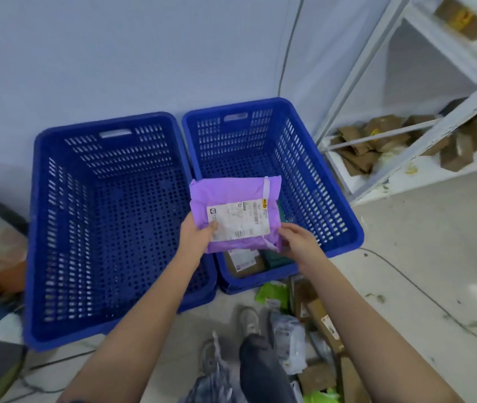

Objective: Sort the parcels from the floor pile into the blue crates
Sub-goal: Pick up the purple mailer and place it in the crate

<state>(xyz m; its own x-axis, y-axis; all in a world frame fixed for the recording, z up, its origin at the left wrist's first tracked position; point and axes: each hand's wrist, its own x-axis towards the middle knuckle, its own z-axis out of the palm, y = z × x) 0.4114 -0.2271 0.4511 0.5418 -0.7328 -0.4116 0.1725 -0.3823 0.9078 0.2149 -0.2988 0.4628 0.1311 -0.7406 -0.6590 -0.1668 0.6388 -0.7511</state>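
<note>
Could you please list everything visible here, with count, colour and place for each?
purple parcel: one, purple with a white label, held over the near end of the right crate
left crate: one, blue, on the floor by the wall, no parcels seen inside
right crate: one, blue, beside the left crate
brown box: one, brown with a white label, in the right crate under the purple parcel
green item: one, dark green, in the right crate beside the brown box
floor pile: several parcels, green, white and brown, by the person's feet
shelf unit: one, white, at right, holding brown packages
left hand: grips the parcel's left edge
right hand: grips its right corner
</note>
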